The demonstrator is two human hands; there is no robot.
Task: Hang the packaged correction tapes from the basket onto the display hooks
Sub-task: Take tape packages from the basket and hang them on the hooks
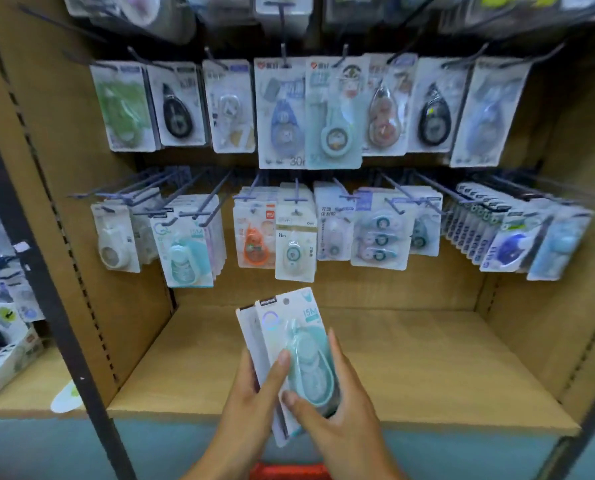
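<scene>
Both hands hold a small stack of packaged correction tapes (289,344) low in the middle, in front of the shelf. The top pack shows a mint-green tape and a "15M" label. My left hand (251,403) grips the stack from the left with its thumb across the front. My right hand (337,410) holds the right edge, thumb on the blister. Matching mint packs (185,251) hang on a display hook (216,195) in the lower row at left. A sliver of the red basket (289,471) shows at the bottom edge.
Two rows of hooks carry several kinds of packaged tapes (310,112) on the cardboard back wall. A bare wooden shelf board (410,358) lies below them. A dark metal upright (47,271) stands at left, with boxes of other goods (2,355) beyond it.
</scene>
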